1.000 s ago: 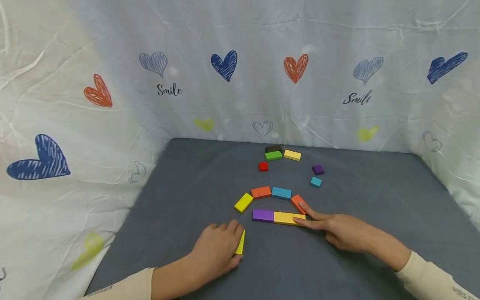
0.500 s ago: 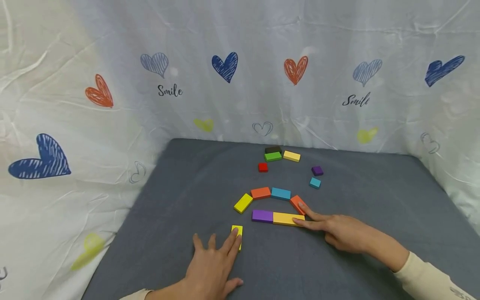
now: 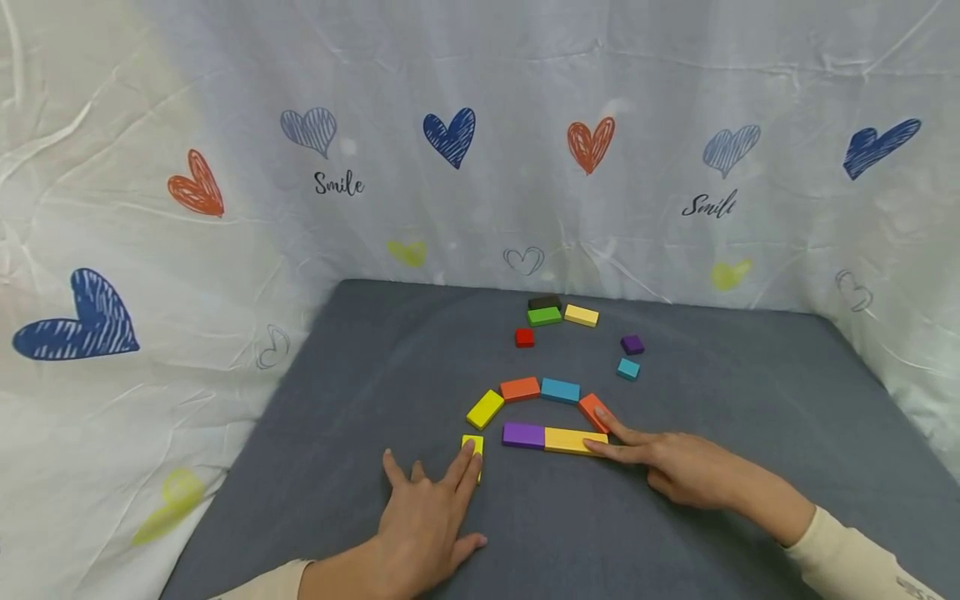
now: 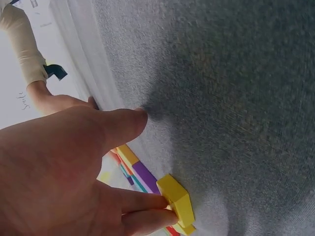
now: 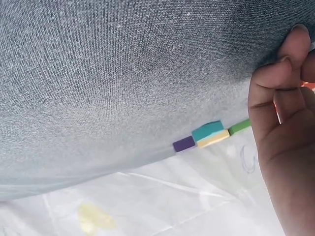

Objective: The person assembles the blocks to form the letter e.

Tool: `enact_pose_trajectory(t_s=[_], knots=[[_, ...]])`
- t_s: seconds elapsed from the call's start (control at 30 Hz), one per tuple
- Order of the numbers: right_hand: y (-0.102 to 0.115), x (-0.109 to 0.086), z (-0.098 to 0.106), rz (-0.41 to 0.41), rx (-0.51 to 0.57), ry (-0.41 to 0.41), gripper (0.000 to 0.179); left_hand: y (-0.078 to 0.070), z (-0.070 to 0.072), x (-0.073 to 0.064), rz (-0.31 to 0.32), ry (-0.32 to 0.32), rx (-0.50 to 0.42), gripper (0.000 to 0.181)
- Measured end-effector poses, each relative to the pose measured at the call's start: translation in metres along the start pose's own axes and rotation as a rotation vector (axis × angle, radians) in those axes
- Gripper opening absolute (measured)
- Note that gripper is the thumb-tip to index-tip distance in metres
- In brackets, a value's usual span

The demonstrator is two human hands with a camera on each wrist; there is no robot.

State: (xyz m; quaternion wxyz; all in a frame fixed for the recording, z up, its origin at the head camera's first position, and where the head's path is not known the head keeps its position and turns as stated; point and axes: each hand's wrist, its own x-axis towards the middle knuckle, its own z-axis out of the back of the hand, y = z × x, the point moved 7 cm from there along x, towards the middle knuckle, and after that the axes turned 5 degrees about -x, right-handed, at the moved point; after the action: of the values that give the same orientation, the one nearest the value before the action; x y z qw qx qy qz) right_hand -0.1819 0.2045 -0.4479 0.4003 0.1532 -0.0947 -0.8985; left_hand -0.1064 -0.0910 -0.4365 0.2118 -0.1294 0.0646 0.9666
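My left hand (image 3: 423,529) lies spread on the cloth, its index and middle fingertips resting on a yellow block (image 4: 179,199) that stands at the lower left of a curved row. That row holds a slanted yellow block (image 3: 485,409), an orange block (image 3: 520,389), a blue block (image 3: 560,391) and a second orange block (image 3: 589,408). Beneath the curve, a purple block (image 3: 523,435) meets a golden-yellow block (image 3: 566,440) end to end. Two extended fingers of my right hand (image 3: 686,468) touch the second orange block and the golden-yellow one; its remaining fingers are folded under.
Farther back on the grey cloth (image 3: 360,375) are a black block (image 3: 544,302), a green block (image 3: 544,317), a pale yellow block (image 3: 581,315) and a small red block (image 3: 524,337). Small purple (image 3: 632,344) and teal blocks (image 3: 628,369) lie to the right. A heart-print curtain (image 3: 645,217) hangs behind.
The left hand has gone from gripping the yellow block to pressing it with straight fingertips, and the block has slid forward toward the slanted yellow one. My right hand stays in place.
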Motion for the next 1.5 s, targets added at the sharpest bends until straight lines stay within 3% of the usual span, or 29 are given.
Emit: enact_pose_trajectory(t_s=[0.23,0.5,0.93,1.27,1.37,1.5], knots=[[0.001,-0.001,0.002,0.003,0.000,-0.007,0.093,0.001,0.000,0.004,0.008,-0.016,-0.031,0.095],[0.000,0.000,0.001,0.002,0.017,-0.006,0.093,0.003,-0.002,0.010,0.034,0.018,-0.065,0.096],[0.001,0.000,0.000,0.009,0.020,-0.027,0.092,0.005,-0.004,0.011,0.028,0.010,-0.052,0.095],[0.000,-0.003,0.001,0.015,0.024,-0.031,0.091,0.006,-0.004,0.015,0.023,0.046,-0.028,0.097],[-0.001,-0.003,0.001,0.011,0.018,-0.031,0.092,0.005,0.004,0.015,0.004,-0.011,-0.032,0.096],[-0.001,-0.003,0.000,0.006,0.020,-0.028,0.091,0.007,0.029,0.017,-0.048,-0.201,-0.068,0.088]])
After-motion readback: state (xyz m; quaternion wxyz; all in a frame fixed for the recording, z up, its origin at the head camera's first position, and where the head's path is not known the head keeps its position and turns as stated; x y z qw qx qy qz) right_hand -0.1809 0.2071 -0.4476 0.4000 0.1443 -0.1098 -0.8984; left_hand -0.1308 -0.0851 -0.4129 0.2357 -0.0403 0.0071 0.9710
